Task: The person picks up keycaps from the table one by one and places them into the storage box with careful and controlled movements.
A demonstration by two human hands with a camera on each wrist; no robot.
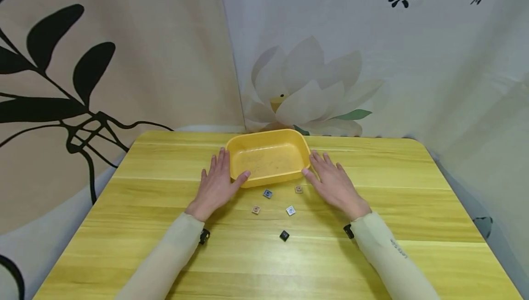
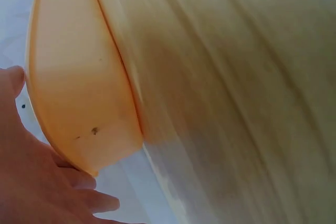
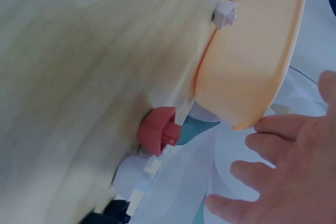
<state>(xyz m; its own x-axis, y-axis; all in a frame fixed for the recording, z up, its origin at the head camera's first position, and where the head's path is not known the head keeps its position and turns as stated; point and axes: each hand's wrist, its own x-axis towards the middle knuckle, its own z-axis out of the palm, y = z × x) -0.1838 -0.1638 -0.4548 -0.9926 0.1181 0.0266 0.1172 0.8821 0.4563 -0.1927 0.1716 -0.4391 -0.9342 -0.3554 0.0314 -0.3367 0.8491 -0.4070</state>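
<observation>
Head view: a yellow tray sits toward the far edge of the counter, between the left hand and the right hand; both grips are wide, fingers extended at the tray's ends. On its near side lie five small square items: blue piece, brown piece, tan piece, white piece and black piece. Left wrist view: thumb at the tray's rim, fingers straight. Right wrist view: forefinger at the tray's corner, remaining fingers spread; a reddish piece shows nearby, its head-view match undetermined.
</observation>
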